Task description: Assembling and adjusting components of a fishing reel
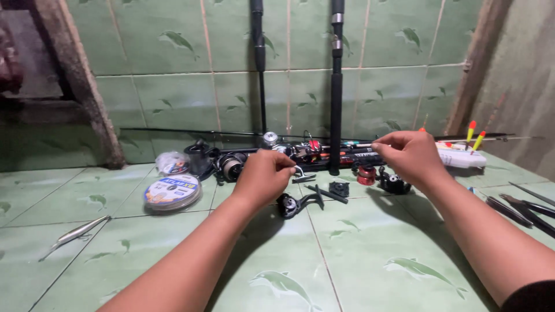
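Hovering hands: left [265,175] above black reel [298,203], right [407,155] apart.

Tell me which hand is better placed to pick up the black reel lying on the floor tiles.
Probably the left hand. It hovers directly above the black reel, almost touching it. The right hand is farther off, its fingers pinched together near the rods.

bare floor [277,260] before cluttered reels [298,203]

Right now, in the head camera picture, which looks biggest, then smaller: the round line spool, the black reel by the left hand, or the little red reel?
1. Round line spool
2. Black reel
3. Little red reel, though it lies farther away, so unsure.
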